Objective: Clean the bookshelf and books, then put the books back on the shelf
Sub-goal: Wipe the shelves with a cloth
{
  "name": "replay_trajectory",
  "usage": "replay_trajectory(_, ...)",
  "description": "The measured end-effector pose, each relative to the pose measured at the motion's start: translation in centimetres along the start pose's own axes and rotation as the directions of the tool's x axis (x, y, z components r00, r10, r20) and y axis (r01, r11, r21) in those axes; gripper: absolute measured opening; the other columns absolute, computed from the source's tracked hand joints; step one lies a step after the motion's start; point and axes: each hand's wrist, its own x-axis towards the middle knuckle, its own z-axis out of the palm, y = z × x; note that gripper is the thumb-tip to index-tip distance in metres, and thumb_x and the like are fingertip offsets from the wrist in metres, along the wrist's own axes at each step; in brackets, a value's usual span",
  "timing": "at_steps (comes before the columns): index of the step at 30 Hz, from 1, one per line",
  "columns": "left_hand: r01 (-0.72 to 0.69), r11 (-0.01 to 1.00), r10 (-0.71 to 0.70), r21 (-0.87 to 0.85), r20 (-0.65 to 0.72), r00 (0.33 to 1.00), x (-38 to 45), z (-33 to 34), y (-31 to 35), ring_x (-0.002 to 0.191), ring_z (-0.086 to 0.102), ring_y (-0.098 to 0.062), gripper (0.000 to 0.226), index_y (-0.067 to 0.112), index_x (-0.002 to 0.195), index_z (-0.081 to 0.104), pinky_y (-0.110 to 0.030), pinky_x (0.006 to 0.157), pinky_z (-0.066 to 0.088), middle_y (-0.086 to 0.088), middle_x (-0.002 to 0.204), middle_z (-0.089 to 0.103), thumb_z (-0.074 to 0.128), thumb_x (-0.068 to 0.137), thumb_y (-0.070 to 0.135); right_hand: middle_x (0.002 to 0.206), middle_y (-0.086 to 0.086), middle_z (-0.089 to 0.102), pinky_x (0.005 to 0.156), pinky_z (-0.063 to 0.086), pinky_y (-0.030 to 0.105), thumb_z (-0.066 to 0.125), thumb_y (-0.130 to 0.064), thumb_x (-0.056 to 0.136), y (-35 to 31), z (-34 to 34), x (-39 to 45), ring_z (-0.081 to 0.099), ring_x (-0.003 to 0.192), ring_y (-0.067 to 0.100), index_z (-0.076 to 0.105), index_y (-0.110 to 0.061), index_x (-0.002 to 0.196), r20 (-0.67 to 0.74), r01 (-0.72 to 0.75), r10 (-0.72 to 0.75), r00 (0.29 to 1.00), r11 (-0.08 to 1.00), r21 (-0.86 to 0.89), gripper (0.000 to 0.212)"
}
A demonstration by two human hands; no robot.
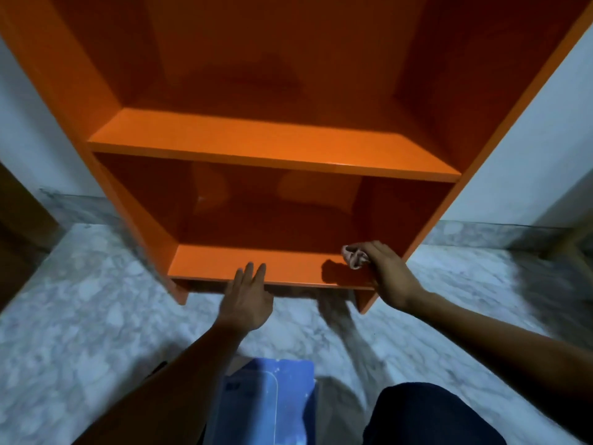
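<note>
Down by my knees a blue, glossy thing (266, 403) lies on the marble floor (80, 300) (possibly a book cover, though it is too blurred and cut off to say). My left hand (245, 298) lies flat with straight fingers on the front edge of the bottom shelf (208, 264) of the orange bookshelf (272, 142), gripping nothing. My right hand (388, 271) is clenched around a bunched pinkish cloth (353, 256), held at the right end of that same shelf, just beside the side panel.

I judge the wiping stage close to its end: every shelf in view stands bare, and I am on the lowest one. Cleaning the books and returning them looks entirely undone. No books are plainly in view, the bookshelf top is cut off, and the upper compartments are too dark to tell dust from shadow.
</note>
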Motion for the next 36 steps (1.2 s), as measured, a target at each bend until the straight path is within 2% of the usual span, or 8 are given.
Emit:
replay_trajectory(5, 0.044, 0.984, -0.031, 0.172, -0.074, 0.997, 1.0, 1.7, -2.4, 0.152, 0.018, -0.031, 0.067, 0.013, 0.157, 0.022, -0.052, 0.118, 0.020, -0.014, 0.165, 0.015, 0.036, 0.094, 0.031, 0.122, 0.013, 0.063, 0.099, 0.049, 0.048, 0.046, 0.005, 0.092, 1.8, 6.8, 2.9, 0.061, 0.112, 0.029, 0.056, -0.015, 0.121, -0.104, -0.417, 0.481, 0.870, 0.833, 0.364, 0.037)
replay_trajectory(8, -0.030, 0.978, 0.055, 0.206, -0.120, 0.991, 1.5, 2.4, -3.4, 0.127, 0.057, -0.041, 0.067, 0.002, 0.135, 0.059, -0.064, 0.095, 0.046, -0.025, 0.142, 0.053, 0.054, 0.070, 0.018, 0.124, 0.016, 0.056, 0.096, 0.042, 0.044, 0.040, -0.023, 0.102, 1.3, 10.0, 4.2, 0.053, 0.117, 0.036, 0.052, -0.014, 0.128, -0.034, -0.553, 0.558, 0.829, 0.828, 0.090, 0.030)
replay_trajectory(14, -0.084, 0.962, 0.132, 0.259, -0.172, 0.976, 1.2, 2.9, -4.7, 0.129, 0.056, -0.036, 0.073, 0.006, 0.137, 0.058, -0.054, 0.097, 0.045, -0.021, 0.143, 0.053, 0.045, 0.066, 0.017, 0.131, 0.017, 0.056, 0.101, 0.037, 0.048, 0.030, -0.050, 0.096, -2.3, 14.0, 4.7, 0.050, 0.121, 0.038, 0.054, -0.022, 0.137, 0.042, -0.108, 0.116, 0.992, 0.980, -0.168, 0.055)
replay_trajectory(19, -0.104, 0.963, 0.131, 0.249, -0.095, 0.987, 1.1, 2.0, -5.5, 0.153, 0.018, -0.024, 0.088, 0.018, 0.158, 0.021, -0.048, 0.117, 0.021, -0.008, 0.166, 0.016, 0.057, 0.078, 0.011, 0.144, 0.016, 0.054, 0.103, 0.040, 0.051, 0.048, -0.017, 0.087, -4.9, 16.1, 3.0, 0.052, 0.129, 0.039, 0.061, -0.021, 0.133, 0.196, 0.325, -0.308, 0.931, 0.944, -0.057, 0.048)
replay_trajectory(24, -0.120, 0.950, 0.135, 0.289, -0.030, 0.990, 1.5, 1.4, -5.6, 0.154, 0.010, -0.022, 0.091, 0.020, 0.159, 0.010, -0.049, 0.120, 0.013, -0.005, 0.167, 0.007, 0.057, 0.081, 0.013, 0.140, 0.011, 0.056, 0.102, 0.041, 0.038, 0.056, -0.013, 0.090, -4.1, 13.4, 2.9, 0.052, 0.123, 0.028, 0.060, -0.015, 0.133, 0.083, 0.445, -0.460, 0.884, 0.882, 0.155, 0.043)
replay_trajectory(29, -0.121, 0.962, 0.129, 0.247, -0.017, 0.991, 1.5, 1.2, -5.3, 0.154, 0.006, -0.023, 0.091, 0.019, 0.159, 0.006, -0.046, 0.121, 0.012, -0.006, 0.168, 0.003, 0.053, 0.083, 0.010, 0.133, 0.010, 0.061, 0.103, 0.045, 0.045, 0.056, -0.020, 0.085, 2.9, 10.7, 8.3, 0.054, 0.123, 0.036, 0.065, -0.026, 0.121, -0.137, -0.151, 0.143, 0.980, 0.987, -0.048, 0.038)
replay_trajectory(32, -0.125, 0.967, 0.136, 0.222, -0.033, 0.990, 1.5, 1.3, -5.3, 0.154, 0.007, -0.025, 0.091, 0.019, 0.159, 0.007, -0.046, 0.121, 0.014, -0.007, 0.167, 0.004, 0.054, 0.082, 0.008, 0.139, 0.014, 0.053, 0.110, 0.036, 0.052, 0.049, -0.011, 0.087, 5.2, 11.3, 10.8, 0.046, 0.132, 0.039, 0.066, -0.022, 0.123, -0.012, -0.181, 0.184, 0.983, 0.953, -0.242, 0.041)
replay_trajectory(36, -0.134, 0.971, 0.144, 0.199, -0.039, 0.989, 1.7, 1.3, -5.5, 0.154, 0.008, -0.024, 0.090, 0.020, 0.159, 0.008, -0.046, 0.121, 0.014, -0.006, 0.167, 0.005, 0.055, 0.083, 0.009, 0.130, 0.003, 0.057, 0.099, 0.042, 0.047, 0.032, -0.042, 0.095, 2.0, 13.2, 11.7, 0.055, 0.118, 0.032, 0.058, -0.028, 0.113, -0.149, -0.347, 0.316, 0.937, 0.889, -0.298, 0.035)
